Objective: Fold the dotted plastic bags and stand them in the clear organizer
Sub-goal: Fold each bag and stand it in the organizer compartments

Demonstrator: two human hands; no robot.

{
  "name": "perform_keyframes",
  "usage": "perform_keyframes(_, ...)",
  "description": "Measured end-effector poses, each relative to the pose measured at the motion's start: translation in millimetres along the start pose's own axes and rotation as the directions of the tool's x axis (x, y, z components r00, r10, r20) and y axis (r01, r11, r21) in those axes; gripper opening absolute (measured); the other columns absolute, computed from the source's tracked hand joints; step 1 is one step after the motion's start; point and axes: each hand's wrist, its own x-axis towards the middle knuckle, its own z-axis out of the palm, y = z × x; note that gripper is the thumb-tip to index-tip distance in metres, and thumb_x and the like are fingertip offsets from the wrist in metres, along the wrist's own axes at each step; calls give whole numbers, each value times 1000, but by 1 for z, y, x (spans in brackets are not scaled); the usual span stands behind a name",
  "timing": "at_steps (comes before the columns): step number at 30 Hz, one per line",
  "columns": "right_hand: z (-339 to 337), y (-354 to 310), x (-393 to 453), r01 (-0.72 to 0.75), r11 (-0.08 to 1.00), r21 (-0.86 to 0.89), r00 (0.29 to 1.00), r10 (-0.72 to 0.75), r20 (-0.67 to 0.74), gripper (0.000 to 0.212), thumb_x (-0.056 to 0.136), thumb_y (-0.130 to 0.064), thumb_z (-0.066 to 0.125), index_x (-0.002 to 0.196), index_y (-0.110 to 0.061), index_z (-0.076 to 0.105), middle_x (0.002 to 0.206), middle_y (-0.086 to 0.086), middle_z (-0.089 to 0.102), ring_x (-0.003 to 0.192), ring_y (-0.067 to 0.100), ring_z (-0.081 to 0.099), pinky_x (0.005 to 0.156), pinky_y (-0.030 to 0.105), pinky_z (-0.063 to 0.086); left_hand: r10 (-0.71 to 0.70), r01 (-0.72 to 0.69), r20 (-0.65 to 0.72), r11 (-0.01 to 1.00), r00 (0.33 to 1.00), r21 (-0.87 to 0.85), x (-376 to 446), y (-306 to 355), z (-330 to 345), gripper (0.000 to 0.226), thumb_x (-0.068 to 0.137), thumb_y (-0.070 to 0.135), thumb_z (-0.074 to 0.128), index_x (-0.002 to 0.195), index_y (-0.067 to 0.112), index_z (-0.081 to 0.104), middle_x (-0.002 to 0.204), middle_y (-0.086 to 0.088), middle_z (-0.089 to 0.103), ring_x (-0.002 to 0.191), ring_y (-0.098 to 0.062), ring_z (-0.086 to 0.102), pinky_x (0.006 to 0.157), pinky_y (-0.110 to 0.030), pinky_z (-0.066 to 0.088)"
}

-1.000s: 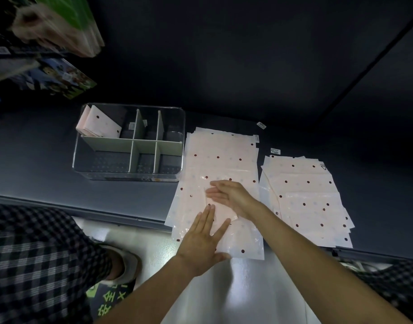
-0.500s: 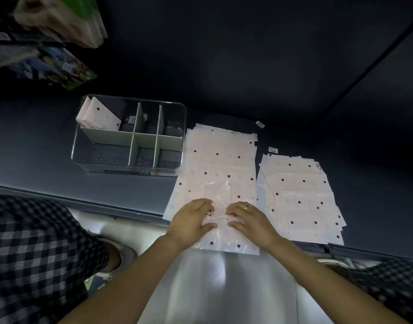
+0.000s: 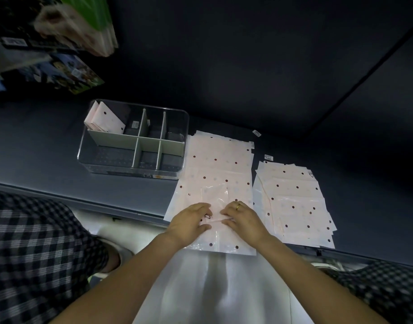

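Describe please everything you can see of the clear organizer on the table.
The clear organizer is a rectangular box of see-through plastic with rounded corners. It stands upright on the dark table, left of the flat stack of dotted bags, close to it. Pale dividers split it into six compartments, in two rows. Only the far-left compartment is filled: a few folded dotted bags lean there on edge. The other compartments look empty. A small label sits low on its near wall. Neither of the hands touches it.

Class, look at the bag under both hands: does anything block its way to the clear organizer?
Nothing visible does. Bare tabletop lies between the bag under the left hand and right hand and the organizer, which has empty compartments.
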Motion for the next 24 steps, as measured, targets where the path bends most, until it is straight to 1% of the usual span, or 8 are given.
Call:
perform_keyframes(1,-2,-1,0,34,997,-69,999,-33,12,29,87,-20,65,114,-11,66,111,5,64,106,19,57,87,20,43,-1,1,0,1000,1000,-7,0,1,-1,34,90,33,61,122,24,54,145,15,39,125,-6,42,90,-11,29)
perform_keyframes(3,-5,-5,-1,114,973,-202,993,-119,-15,27,70,-15,81,95,-11,72,90,4,70,83,19,66,62,22,55,-2,2,7,1000,1000,-30,0,3,-3,38,90,33,61,126,24,51,139,12,45,119,-8,46,86,-12,31)
perform_keyframes(6,-13,-10,1,153,946,-286,981,-180,-70,30,54,-11,90,78,-12,72,71,1,69,64,18,66,42,23,50,-7,8,8,998,1000,-66,1,5,-12,41,89,32,62,127,25,51,127,8,55,112,-10,50,85,-16,36)
perform_keyframes(11,-50,-23,19,125,972,-200,955,-173,-240,27,62,1,83,84,-11,72,71,2,69,64,21,67,45,25,52,-17,-5,-181,993,983,-118,10,8,-49,28,87,26,65,115,23,63,115,7,65,108,-13,55,87,-24,42)
perform_keyframes(16,-101,-53,55,5,997,-71,946,-27,-322,16,91,-16,61,105,-15,68,90,0,72,81,22,66,67,36,53,-93,20,-260,962,961,-271,29,2,-124,8,86,16,67,93,15,71,90,4,72,86,-13,65,79,-33,53)
perform_keyframes(18,-113,-68,75,-14,999,-51,958,-1,-287,21,91,-23,59,111,-20,65,95,-3,71,87,19,65,74,37,52,-18,-35,-246,977,969,-211,34,-3,-164,6,86,14,67,90,15,71,85,3,71,80,-13,66,78,-34,54)
perform_keyframes(21,-121,-98,110,-38,996,75,956,58,-287,14,91,-28,59,98,-21,69,88,-6,71,82,15,65,73,36,52,42,-76,-253,989,967,-128,38,-19,-218,6,85,13,68,89,16,71,81,7,67,80,-12,64,77,-34,52)
perform_keyframes(24,-124,-129,151,-48,982,181,941,105,-323,13,91,-29,58,93,-20,67,83,-6,70,77,13,65,70,38,54,1,-24,-388,998,921,-55,37,-47,-250,11,86,19,67,96,20,69,90,7,65,92,-18,62,78,-32,48)
